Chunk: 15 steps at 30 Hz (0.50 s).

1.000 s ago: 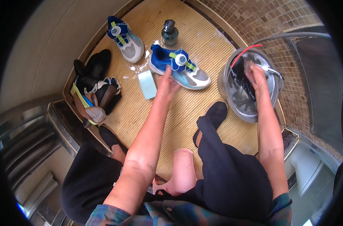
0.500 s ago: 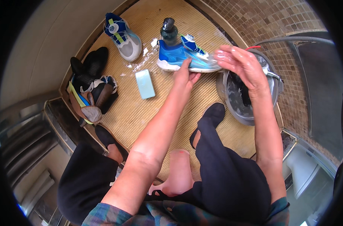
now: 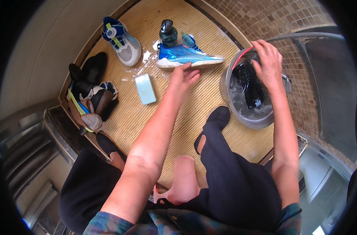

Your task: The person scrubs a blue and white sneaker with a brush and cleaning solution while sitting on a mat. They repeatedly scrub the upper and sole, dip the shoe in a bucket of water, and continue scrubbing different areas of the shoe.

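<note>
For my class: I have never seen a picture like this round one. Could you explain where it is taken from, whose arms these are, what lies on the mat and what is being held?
The camera sits on a person's head and looks down, so the arms are their own. The wide lens bends the edges. The left hand touches a blue shoe lying on its side on a woven mat. The right hand reaches into a metal basin of water holding a dark shoe. Also on the mat: a second blue shoe, a dark bottle, a pale blue bar and a pile of shoes.
</note>
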Motion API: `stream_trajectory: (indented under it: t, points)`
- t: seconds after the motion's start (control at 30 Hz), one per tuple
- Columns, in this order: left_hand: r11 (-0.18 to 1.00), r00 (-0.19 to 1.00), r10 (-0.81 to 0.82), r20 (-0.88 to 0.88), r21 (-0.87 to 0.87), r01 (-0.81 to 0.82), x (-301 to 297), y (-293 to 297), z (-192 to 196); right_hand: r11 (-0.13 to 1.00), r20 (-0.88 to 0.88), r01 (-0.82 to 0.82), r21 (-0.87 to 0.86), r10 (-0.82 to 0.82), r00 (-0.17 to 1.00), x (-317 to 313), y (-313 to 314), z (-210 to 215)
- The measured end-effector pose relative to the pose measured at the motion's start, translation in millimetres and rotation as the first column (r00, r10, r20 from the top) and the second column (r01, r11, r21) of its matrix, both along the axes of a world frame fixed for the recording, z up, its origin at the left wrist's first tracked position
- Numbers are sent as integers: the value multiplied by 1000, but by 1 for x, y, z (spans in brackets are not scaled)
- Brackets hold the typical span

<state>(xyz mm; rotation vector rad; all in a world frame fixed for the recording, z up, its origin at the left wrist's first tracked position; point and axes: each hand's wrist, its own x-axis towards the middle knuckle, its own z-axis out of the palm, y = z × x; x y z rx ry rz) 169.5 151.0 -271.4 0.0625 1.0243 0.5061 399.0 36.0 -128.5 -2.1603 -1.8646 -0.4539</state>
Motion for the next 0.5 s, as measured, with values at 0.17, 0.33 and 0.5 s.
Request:
stream_trajectory:
  t: [0.17, 0.33, 0.5]
  points:
    - [999, 995, 4, 96, -39, 0, -12, 0, -8, 992, 70, -33, -125, 42, 997, 32, 19, -9]
    - [1000, 983, -7, 186, -2, 7, -23, -5, -11, 934, 27, 267, -237, -268, 963, 69, 12, -3]
    - [1000, 989, 14, 144, -8, -13, -24, -8, -9, 984, -95, -161, -74, 154, 983, 55, 11, -8]
